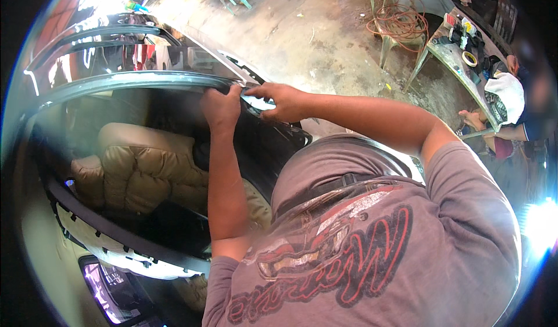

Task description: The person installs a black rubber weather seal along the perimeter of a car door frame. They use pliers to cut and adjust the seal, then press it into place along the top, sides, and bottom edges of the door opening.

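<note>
Head view: the left hand (222,106) curls at the right end of a curved strip (128,80) edging the car roof (104,61), its hold hidden, so I cannot tell; the right hand (268,102), grip parted, works alongside; uneven pressure could kink the strip

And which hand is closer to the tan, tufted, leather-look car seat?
Left. The left hand is at the glossy grey curved frame, up and right of the seat; the right hand is farther right.

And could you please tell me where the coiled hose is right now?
In the head view, the coiled orange hose is at the upper right, draped over a pale plastic chair, left of the cluttered table.
</note>
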A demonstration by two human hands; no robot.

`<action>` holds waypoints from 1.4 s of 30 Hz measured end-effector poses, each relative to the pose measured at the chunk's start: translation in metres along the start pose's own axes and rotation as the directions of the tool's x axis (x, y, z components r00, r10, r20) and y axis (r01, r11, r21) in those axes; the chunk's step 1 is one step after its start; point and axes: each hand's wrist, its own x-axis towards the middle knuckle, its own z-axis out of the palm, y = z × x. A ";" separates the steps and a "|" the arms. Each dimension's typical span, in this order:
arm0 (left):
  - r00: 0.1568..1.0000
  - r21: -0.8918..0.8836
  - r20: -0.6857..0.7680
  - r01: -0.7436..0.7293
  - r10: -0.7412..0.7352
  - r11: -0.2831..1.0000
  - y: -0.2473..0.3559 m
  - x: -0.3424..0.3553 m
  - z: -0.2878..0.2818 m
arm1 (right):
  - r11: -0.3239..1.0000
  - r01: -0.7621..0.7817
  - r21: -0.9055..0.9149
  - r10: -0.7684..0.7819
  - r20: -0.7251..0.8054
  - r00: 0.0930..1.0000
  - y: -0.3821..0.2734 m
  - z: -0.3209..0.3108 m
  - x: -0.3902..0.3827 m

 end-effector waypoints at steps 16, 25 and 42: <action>0.973 -0.273 0.228 0.023 0.042 0.962 -0.025 0.014 -0.016 | 0.970 -0.238 0.051 0.234 0.074 0.969 -0.032 -0.025 0.035; 0.934 -0.358 0.353 0.071 0.065 0.931 -0.003 0.011 -0.025 | 0.963 -0.238 0.123 0.234 0.046 0.971 -0.035 -0.035 0.032; 0.751 -0.255 0.637 -0.008 0.174 0.967 -0.030 0.029 -0.054 | 0.978 -0.174 -0.114 0.168 -0.063 0.984 -0.006 -0.009 -0.009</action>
